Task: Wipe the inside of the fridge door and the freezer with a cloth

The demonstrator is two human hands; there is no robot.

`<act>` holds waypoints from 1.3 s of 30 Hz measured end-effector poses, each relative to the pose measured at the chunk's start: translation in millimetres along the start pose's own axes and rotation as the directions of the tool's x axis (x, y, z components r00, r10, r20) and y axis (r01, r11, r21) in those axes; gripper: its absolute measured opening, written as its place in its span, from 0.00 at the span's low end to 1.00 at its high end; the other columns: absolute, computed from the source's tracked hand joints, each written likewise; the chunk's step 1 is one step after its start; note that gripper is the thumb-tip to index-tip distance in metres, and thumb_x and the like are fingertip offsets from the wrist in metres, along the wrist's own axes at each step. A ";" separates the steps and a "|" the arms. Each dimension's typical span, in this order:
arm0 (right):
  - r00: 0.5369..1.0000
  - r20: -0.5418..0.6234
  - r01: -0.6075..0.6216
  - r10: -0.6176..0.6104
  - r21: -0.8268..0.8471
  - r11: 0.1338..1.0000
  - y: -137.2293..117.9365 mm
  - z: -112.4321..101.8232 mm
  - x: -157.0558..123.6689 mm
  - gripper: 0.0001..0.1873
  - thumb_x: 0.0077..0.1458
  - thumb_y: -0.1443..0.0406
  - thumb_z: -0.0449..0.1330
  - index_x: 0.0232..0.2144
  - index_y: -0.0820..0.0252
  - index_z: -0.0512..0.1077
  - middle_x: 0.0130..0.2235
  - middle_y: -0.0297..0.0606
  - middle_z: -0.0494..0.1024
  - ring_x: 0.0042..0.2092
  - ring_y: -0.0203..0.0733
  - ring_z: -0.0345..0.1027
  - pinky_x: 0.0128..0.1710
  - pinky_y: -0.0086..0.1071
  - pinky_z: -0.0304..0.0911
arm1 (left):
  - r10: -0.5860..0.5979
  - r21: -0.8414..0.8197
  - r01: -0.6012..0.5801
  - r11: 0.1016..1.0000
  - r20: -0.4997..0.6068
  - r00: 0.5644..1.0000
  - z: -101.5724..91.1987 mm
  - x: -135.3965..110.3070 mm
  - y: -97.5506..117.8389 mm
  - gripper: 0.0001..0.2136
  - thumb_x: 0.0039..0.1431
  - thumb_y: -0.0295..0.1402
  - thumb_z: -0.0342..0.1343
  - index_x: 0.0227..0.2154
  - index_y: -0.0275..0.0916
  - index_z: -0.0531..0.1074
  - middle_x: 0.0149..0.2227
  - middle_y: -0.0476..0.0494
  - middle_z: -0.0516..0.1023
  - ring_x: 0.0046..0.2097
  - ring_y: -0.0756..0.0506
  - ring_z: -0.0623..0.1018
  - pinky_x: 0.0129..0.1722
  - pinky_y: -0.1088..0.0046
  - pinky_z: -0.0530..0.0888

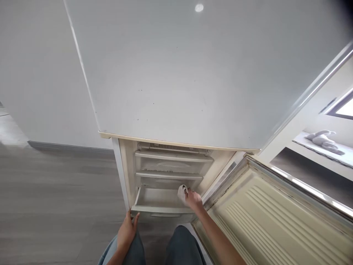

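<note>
A white fridge-freezer (176,73) stands in front of me with its lower door (264,217) swung open to the right. Inside are three pale plastic drawers; the bottom drawer (162,209) is pulled out. My left hand (127,228) grips the front left corner of that drawer. My right hand (193,198) reaches into the drawer's right rear part and holds a small grey cloth (182,191) against its inner wall. The upper drawer (173,162) and the middle drawer (169,179) are pushed in.
Grey wood-look floor (49,206) spreads to the left, with a white wall and dark skirting (68,147) behind. My knees in blue jeans (182,246) are just below the drawer. At the right, a window sill (322,143) bears a pale object.
</note>
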State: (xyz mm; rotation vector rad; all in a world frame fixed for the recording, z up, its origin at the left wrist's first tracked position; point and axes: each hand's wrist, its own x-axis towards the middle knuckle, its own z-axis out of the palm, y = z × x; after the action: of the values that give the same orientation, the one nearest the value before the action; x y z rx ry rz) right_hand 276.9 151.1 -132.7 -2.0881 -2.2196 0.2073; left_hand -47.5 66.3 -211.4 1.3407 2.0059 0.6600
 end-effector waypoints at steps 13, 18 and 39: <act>0.982 -0.163 0.153 -0.091 0.420 0.895 -156.1 82.2 -60.1 0.31 0.52 0.75 0.51 0.59 0.63 0.63 0.59 0.44 0.68 0.64 0.45 0.55 0.65 0.40 0.46 | 0.011 0.011 -0.011 1.000 -0.006 1.000 5.1 1.5 0.9 0.27 0.60 0.47 0.36 0.58 0.37 0.50 0.54 0.27 0.73 0.54 0.34 0.76 0.50 0.55 0.71; 0.929 -0.141 0.362 -0.343 0.543 0.757 -186.7 81.2 -54.4 0.33 0.52 0.70 0.52 0.62 0.61 0.60 0.61 0.41 0.66 0.66 0.43 0.50 0.67 0.40 0.40 | 0.016 0.030 -0.016 0.999 0.026 1.000 3.9 3.0 -3.9 0.24 0.60 0.39 0.36 0.57 0.36 0.51 0.57 0.25 0.71 0.50 0.33 0.78 0.46 0.56 0.72; 0.829 0.087 -0.176 0.553 0.978 0.110 11.1 39.7 -72.8 0.27 0.44 0.49 0.58 0.42 0.59 0.72 0.49 0.49 0.77 0.53 0.57 0.69 0.52 0.47 0.65 | -0.021 0.018 0.020 1.000 0.032 0.999 3.0 5.7 -2.8 0.29 0.58 0.52 0.33 0.58 0.39 0.47 0.54 0.28 0.73 0.54 0.32 0.75 0.49 0.53 0.71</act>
State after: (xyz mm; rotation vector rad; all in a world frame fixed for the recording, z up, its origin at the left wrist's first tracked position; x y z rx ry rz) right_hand 286.3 77.6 -171.5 -1.5703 -0.7353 0.9603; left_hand -48.6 70.8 -216.6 1.3313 2.0016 0.6083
